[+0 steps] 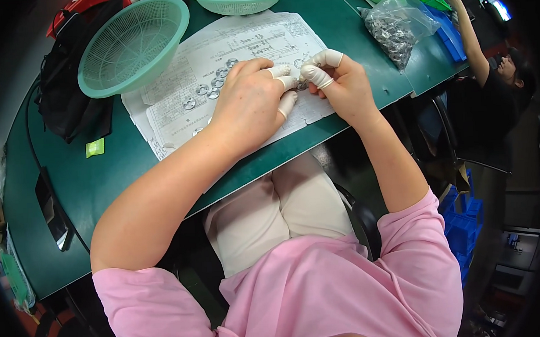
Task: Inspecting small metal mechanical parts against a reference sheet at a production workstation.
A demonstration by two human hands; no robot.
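White finger cots cover several fingertips of both my hands. Bent over a printed paper sheet (179, 72), my left hand (247, 102) has its thumb and index tips slightly apart, close to the right fingertips. My right hand (344, 85) is pinched closed, thumb against forefinger, at a small shiny metal part (302, 84) that the fingers largely hide. Left of my left hand, several flat round metal pieces with holes (202, 89) lie on the sheet, in loose rows. One more metal piece (197, 131) sits near my left wrist.
A green mesh basket (177, 36) stands far left; another basket (240, 5) holds metal pieces. At right lies a clear bag of metal parts (391, 37). A phone (52, 210) with a cable and a green packet (95, 148) lie left. Another person (486, 96) sits far right.
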